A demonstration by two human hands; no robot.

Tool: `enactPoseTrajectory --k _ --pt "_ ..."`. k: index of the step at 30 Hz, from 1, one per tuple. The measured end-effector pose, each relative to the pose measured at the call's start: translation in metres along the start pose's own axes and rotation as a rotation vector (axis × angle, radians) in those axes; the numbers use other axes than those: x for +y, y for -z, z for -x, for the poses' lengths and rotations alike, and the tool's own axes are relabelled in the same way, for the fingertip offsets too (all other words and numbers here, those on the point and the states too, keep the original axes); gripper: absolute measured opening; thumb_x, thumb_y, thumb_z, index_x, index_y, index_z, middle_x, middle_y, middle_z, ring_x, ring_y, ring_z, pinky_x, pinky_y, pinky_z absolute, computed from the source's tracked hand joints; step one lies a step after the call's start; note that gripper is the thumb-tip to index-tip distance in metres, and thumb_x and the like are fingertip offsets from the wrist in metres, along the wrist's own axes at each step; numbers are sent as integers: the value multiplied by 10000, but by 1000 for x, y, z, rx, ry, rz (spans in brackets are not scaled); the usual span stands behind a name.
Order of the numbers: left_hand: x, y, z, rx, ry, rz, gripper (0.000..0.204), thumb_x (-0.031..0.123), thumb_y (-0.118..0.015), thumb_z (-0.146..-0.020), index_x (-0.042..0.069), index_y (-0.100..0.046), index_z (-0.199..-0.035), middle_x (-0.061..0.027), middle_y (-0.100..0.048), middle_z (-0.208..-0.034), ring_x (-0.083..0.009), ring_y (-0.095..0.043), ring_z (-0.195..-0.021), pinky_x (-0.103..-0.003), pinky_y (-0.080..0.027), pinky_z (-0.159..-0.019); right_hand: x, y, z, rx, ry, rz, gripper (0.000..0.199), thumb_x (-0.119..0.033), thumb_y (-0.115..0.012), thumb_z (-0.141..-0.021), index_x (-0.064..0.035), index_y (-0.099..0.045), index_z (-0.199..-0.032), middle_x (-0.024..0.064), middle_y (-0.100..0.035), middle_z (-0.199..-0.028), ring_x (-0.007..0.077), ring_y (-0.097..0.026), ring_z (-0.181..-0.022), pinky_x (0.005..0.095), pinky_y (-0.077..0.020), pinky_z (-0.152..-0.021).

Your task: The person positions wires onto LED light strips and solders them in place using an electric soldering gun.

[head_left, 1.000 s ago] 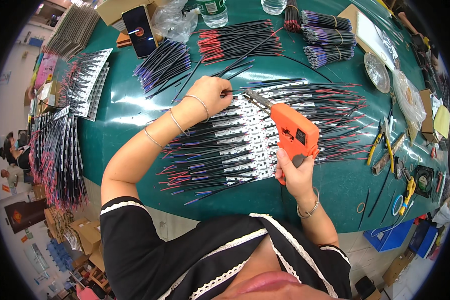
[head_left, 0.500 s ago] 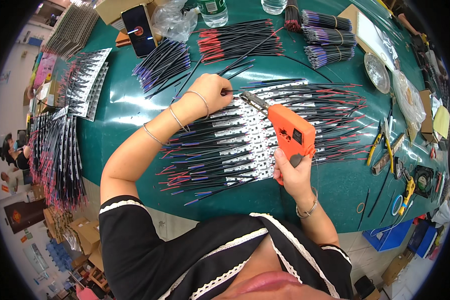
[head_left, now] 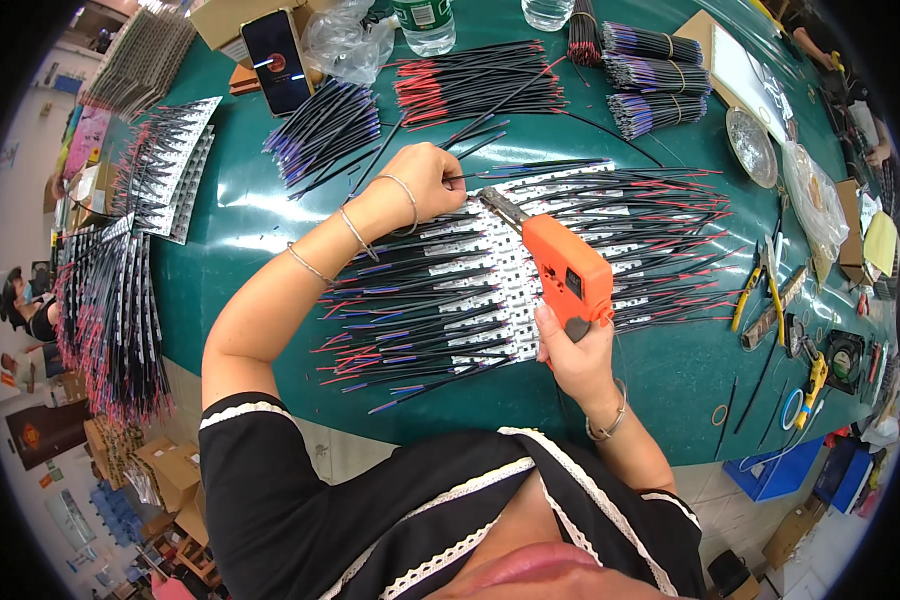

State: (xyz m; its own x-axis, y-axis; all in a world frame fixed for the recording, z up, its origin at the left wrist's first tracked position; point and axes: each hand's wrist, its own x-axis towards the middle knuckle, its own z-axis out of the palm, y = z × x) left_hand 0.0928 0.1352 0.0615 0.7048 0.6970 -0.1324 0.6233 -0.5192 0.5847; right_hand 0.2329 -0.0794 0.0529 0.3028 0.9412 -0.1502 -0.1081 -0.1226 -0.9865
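My right hand (head_left: 580, 358) grips an orange soldering gun (head_left: 560, 258) by its handle. Its metal tip points up and left, over the top end of the white circuit boards (head_left: 515, 290). Fingers pinched, my left hand (head_left: 425, 185) holds a thin black wire (head_left: 470, 177) just left of that tip. Whether tip and wire touch is too small to tell. Black wires with red and blue ends stick out from both sides of the boards, which lie in rows on the green table.
Loose wires with red ends (head_left: 480, 85) and purple ends (head_left: 322, 132) lie beyond my left hand. Banded wire bundles (head_left: 660, 75), a round metal dish (head_left: 750, 145) and pliers (head_left: 773, 280) are to the right. A phone (head_left: 277, 62) leans at the back. Wired boards (head_left: 110, 315) overhang the left edge.
The soldering gun and my right hand have shifted slightly left and a little down. My left hand stays almost in place, still pinching the wire.
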Motion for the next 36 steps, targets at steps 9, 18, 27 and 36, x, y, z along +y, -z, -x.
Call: enactPoseTrajectory --k 9,18,27,36 --pt "0 -4 -2 17 -18 -54 149 126 -615 -620 -16 -619 -665 -151 -587 -598 -228 -579 -533 -296 -463 -554 -8 -3 5 -15 7 256 229 -80 -610 -766 5 -497 -947 69 -592 -722 106 -542 -616 240 -429 -564" --pt "3 -3 -1 16 -27 -97 150 129 -606 -632 -18 -612 -663 -169 -593 -628 -271 -589 -573 -317 -467 -574 -8 2 8 71 -6 -125 123 -73 -566 -816 -2 -481 -869 18 -512 -606 74 -470 -411 204 -380 -353" --pt "4 -1 -1 -15 -66 -64 166 138 -613 -640 -22 -611 -682 -164 -591 -627 -261 -588 -573 -317 -465 -575 -10 7 8 39 -57 -149 143 -126 -537 -840 -1 -498 -782 20 -488 -526 81 -466 -387 201 -370 -349" --pt "5 -4 1 -33 -42 -69 172 139 -612 -650 -27 -609 -694 -168 -590 -636 -262 -588 -585 -317 -465 -581 -5 5 7 10 -67 -125 122 -109 -540 -835 -4 -498 -792 17 -489 -525 81 -469 -390 202 -375 -357"
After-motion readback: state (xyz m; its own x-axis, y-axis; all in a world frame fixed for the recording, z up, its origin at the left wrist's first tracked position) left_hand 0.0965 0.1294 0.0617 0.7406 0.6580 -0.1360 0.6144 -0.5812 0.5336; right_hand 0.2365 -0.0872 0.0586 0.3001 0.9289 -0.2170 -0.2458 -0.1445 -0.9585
